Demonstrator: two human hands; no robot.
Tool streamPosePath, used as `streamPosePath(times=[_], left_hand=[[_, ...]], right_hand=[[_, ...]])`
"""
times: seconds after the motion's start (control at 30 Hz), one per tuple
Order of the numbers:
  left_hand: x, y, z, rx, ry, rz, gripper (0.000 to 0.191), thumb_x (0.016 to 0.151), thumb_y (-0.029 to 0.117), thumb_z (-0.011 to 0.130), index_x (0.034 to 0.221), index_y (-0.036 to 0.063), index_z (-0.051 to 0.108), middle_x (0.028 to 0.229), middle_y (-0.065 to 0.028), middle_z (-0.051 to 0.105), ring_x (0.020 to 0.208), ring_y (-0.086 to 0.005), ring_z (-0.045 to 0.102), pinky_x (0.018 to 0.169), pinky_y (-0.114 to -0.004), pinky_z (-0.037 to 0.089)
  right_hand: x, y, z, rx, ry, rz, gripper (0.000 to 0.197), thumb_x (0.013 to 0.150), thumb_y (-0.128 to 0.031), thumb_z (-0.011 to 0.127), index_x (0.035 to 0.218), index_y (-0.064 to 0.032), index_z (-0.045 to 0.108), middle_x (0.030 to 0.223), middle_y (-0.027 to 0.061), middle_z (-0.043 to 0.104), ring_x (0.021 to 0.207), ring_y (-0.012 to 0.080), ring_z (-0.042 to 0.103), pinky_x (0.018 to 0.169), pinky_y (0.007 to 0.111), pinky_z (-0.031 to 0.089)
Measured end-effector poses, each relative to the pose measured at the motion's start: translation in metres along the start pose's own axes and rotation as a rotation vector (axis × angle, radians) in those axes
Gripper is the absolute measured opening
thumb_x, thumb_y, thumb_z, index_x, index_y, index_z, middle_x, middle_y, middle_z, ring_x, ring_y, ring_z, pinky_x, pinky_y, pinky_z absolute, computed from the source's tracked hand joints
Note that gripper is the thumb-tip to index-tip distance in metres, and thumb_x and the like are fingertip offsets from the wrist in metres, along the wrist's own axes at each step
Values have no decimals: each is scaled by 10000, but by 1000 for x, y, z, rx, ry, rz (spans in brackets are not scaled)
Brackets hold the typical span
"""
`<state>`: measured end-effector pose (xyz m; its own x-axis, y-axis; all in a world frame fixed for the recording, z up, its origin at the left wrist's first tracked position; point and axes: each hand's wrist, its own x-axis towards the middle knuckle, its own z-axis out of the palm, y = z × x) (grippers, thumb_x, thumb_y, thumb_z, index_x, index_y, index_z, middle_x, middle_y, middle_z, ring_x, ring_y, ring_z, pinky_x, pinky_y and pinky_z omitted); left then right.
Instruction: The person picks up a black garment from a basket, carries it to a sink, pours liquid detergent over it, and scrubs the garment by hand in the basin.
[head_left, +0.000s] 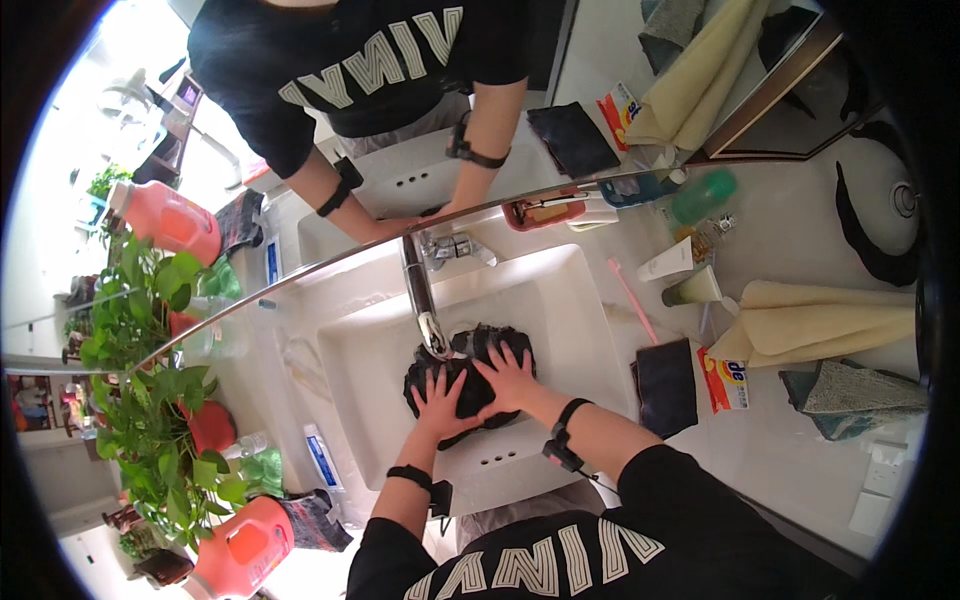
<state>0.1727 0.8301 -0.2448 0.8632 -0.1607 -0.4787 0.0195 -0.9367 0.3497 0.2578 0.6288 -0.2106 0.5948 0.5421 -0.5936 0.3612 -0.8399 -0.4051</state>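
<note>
A wet, dark cloth (466, 390) lies bunched in the white washbasin (577, 300), under the spout of the chrome faucet (421, 300). My left hand (440, 405) rests on the cloth's left part with fingers spread. On its right part, my right hand (508, 379) is spread too, with the palm down. The thumb of the right hand comes close to the left hand. Neither hand closes around the cloth. Whether water is running from the spout cannot be told.
Right of the basin lie a folded dark cloth (666, 386), a Tide packet (724, 381), a pink toothbrush (632, 300), tubes (667, 259) and a cream towel (825, 322). On the left are a toothpaste tube (322, 457), a leafy plant (161, 450) and a pink jug (247, 544). A mirror (420, 172) stands behind the faucet.
</note>
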Motion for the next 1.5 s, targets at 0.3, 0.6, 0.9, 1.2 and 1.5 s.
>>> streamPosePath(times=[0.3, 0.6, 0.9, 1.2, 1.5], left_hand=[[1, -5, 6, 6, 45, -90, 1242, 664, 727, 755, 1626, 230, 145, 1654, -283, 49, 1509, -526, 7, 1113, -760, 18], [35, 11, 0, 241, -102, -178, 1280, 580, 817, 738, 1594, 203, 256, 1620, -256, 206, 1492, -510, 99, 1095, -784, 33], [39, -2, 5, 96, 69, -83, 1252, 558, 716, 820, 1585, 220, 302, 1644, -240, 179, 1521, -475, 62, 1097, -785, 48], [20, -73, 0, -559, 702, -30, 713, 907, 277, 683, 1511, 33, 393, 1596, -272, 284, 1485, -457, 244, 1205, -500, 238], [21, -62, -14, -126, 632, -154, 700, 934, 236, 619, 1521, -18, 333, 1562, -248, 364, 1458, -418, 324, 1194, -501, 269]], right_hand=[[0, 3, 10, -82, 111, 113, 1379, 616, -642, 856, 1630, -192, 38, 1662, 244, -27, 1519, 487, 18, 1096, 790, 120], [40, -10, 0, -190, -20, 316, 1406, 559, -550, 915, 1630, -238, 58, 1670, 220, -44, 1517, 494, -13, 1096, 795, 87], [39, 19, -28, 172, 47, 158, 1093, 638, -562, 864, 1540, -165, 391, 1615, 221, 275, 1490, 435, 246, 1136, 688, 233], [46, -5, -130, 1354, 751, -183, 787, 898, -147, 737, 1533, -36, 284, 1496, 159, 435, 1406, 274, 412, 1070, 410, 425], [32, 2, -91, 597, 639, -211, 1009, 862, -365, 748, 1604, -68, 131, 1623, 232, 260, 1471, 402, 328, 1145, 486, 370]])
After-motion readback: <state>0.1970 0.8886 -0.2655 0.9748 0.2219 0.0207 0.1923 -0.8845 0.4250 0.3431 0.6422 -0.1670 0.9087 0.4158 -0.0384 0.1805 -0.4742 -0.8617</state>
